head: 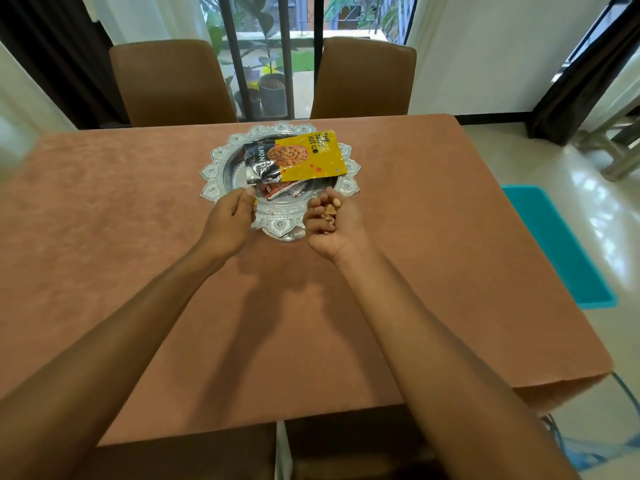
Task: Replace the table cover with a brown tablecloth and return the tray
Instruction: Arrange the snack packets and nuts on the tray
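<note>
L hand [230, 216] pinches a small bit [255, 201], R hand [329, 220] cupped palm-up, fingers curled round nuts [330, 211], both at near rim of tray [216, 159] w/ pack [304, 155], mid-table on brown cloth [138, 254]: swap & tray return look done, prob only tidying left.

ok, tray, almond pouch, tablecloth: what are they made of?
Tray: likely metal, possibly silver-plated plastic; mirror shine, embossed scalloped rim.
Almond pouch: glossy laminated film; crinkles, glare.
Tablecloth: brown matte fabric, suede-like mottling.

a home dining room: clothed table [138, 237], upholstered chairs [169, 81], balcony door [263, 46] onto potted plants [272, 88].
</note>
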`<state>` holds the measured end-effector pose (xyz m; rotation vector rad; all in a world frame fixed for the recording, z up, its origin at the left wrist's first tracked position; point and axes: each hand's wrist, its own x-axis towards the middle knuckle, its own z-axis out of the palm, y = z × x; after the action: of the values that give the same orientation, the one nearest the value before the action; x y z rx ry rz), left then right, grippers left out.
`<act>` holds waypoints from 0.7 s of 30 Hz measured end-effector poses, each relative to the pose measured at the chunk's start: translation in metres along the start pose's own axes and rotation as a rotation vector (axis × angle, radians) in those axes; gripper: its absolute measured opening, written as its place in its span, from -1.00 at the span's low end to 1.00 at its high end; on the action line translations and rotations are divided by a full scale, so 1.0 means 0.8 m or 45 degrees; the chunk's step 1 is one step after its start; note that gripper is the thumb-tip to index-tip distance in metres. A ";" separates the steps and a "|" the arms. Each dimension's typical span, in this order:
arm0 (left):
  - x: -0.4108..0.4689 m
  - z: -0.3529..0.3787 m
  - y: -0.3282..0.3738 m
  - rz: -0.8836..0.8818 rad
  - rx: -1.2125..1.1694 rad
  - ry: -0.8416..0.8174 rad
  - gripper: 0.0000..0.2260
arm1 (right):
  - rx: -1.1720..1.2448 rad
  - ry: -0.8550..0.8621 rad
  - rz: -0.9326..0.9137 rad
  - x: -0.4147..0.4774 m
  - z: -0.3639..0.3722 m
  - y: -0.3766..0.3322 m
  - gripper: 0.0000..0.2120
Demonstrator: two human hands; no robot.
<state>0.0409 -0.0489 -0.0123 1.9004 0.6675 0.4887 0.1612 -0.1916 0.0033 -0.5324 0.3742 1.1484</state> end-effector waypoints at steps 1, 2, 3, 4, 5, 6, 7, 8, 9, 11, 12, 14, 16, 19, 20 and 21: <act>-0.003 0.002 0.002 0.043 0.026 0.014 -0.66 | 0.062 -0.003 0.009 -0.004 -0.005 0.007 -0.41; -0.007 0.003 0.008 0.102 0.077 0.022 -0.66 | 0.132 0.000 0.009 -0.010 -0.007 0.015 -0.44; -0.011 0.006 0.015 0.172 0.145 0.024 -0.66 | 0.203 0.026 0.002 -0.014 -0.012 0.023 -0.48; -0.014 0.009 0.023 0.250 0.217 0.011 -0.68 | 0.252 0.042 -0.019 -0.018 -0.014 0.031 -0.53; -0.017 0.013 0.032 0.333 0.294 -0.013 -0.69 | 0.271 0.082 -0.049 -0.020 -0.017 0.040 -0.58; -0.021 0.018 0.041 0.419 0.373 -0.034 -0.71 | 0.279 0.112 -0.071 -0.023 -0.018 0.049 -0.63; -0.026 0.023 0.047 0.499 0.442 -0.045 -0.71 | 0.271 0.149 -0.081 -0.025 -0.020 0.059 -0.66; -0.029 0.030 0.054 0.570 0.496 -0.052 -0.70 | 0.239 0.160 -0.090 -0.027 -0.021 0.067 -0.69; -0.032 0.036 0.060 0.629 0.549 -0.066 -0.70 | 0.184 0.172 -0.098 -0.029 -0.021 0.073 -0.71; -0.037 0.050 0.065 0.715 0.690 -0.137 -0.72 | 0.113 0.217 -0.106 -0.034 -0.022 0.080 -0.70; -0.040 0.058 0.065 0.738 0.763 -0.178 -0.74 | 0.098 0.242 -0.121 -0.034 -0.023 0.081 -0.66; -0.044 0.069 0.061 0.747 0.862 -0.207 -0.73 | 0.056 0.263 -0.129 -0.037 -0.023 0.077 -0.65; -0.048 0.078 0.058 0.808 0.859 -0.178 -0.71 | 0.078 0.249 -0.108 -0.041 -0.023 0.072 -0.66; -0.054 0.089 0.059 0.892 0.772 -0.200 -0.66 | 0.089 0.153 -0.057 -0.045 -0.029 0.069 -0.72; -0.055 0.092 0.059 0.897 0.755 -0.210 -0.67 | 0.069 0.128 -0.058 -0.044 -0.032 0.069 -0.73; -0.056 0.094 0.058 0.899 0.744 -0.213 -0.68 | 0.044 0.096 -0.063 -0.043 -0.035 0.069 -0.74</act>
<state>0.0628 -0.1446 -0.0013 2.7012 -0.0143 0.5996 0.0970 -0.2170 -0.0123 -0.5532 0.4425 1.0742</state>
